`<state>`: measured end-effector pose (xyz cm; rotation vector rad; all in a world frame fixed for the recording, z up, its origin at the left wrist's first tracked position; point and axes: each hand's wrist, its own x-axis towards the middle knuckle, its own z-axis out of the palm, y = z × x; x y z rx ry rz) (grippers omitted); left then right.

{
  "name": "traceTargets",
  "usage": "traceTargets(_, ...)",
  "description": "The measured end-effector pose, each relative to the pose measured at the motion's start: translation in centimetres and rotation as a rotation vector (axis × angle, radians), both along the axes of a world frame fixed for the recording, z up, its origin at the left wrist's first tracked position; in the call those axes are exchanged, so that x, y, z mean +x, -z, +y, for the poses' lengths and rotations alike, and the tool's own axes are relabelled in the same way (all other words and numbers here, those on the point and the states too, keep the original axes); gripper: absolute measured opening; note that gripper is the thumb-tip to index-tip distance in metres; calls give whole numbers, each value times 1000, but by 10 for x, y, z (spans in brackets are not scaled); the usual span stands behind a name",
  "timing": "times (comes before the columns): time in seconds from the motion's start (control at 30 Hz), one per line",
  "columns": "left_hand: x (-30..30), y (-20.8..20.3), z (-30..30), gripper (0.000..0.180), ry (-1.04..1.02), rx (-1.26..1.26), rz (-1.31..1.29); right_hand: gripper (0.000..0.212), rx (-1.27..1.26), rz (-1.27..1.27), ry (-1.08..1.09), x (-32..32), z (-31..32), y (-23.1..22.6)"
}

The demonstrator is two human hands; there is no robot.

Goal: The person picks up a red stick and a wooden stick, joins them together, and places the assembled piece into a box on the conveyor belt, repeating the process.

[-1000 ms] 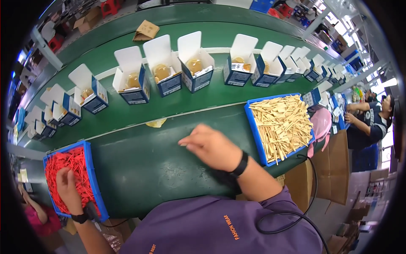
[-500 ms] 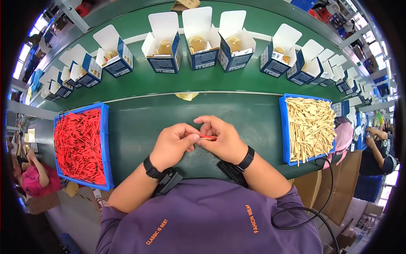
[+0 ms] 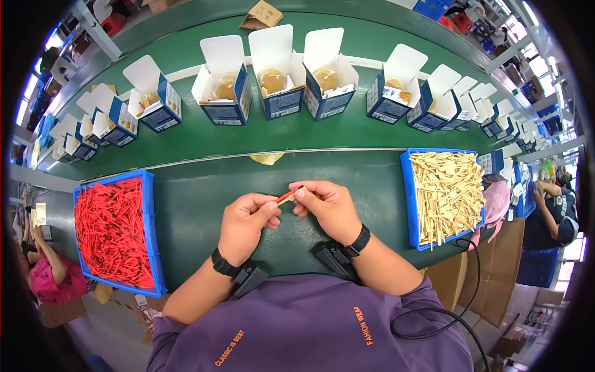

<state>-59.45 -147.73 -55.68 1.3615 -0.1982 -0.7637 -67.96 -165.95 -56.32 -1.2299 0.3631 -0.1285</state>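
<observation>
Between my hands, over the green table, is a thin red stick with a dark tip. A pale wooden piece lies along it. My left hand pinches the lower left end of the pair. The fingertips of my right hand grip the upper right end, by the dark tip. To the left, a blue tray holds a heap of similar red sticks. On the right, another blue tray is heaped with small flat wooden sticks.
Beyond the table, a green belt carries a row of open blue-and-white boxes with round amber things inside. A yellow scrap lies at the table's far edge, and brown paper farther back. A black cable hangs at right. Co-workers sit on both sides.
The red stick, level before, now slants up to the right, and its dark tip shows. My right fingers have closed nearer its end. The whole view has shifted slightly.
</observation>
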Motion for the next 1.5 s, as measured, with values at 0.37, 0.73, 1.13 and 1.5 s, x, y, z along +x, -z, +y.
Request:
traceTargets(0.37, 0, 10, -2, 24, 68, -51, -69, 18, -1038, -167, 830, 4, -144, -94)
traceTargets(0.73, -5, 12, -9, 22, 107, -71, -110, 20, -1653, 10, 495, 65, -213, -70)
traceTargets(1.13, -9, 9, -17, 18, 119, -17, -103, 18, -1602, -78, 496, 18, -194, -62)
traceTargets(1.5, 24, -60, 90, 20, -217, 450, -634, 18, -1757, 40, 247, 40, -205, -76)
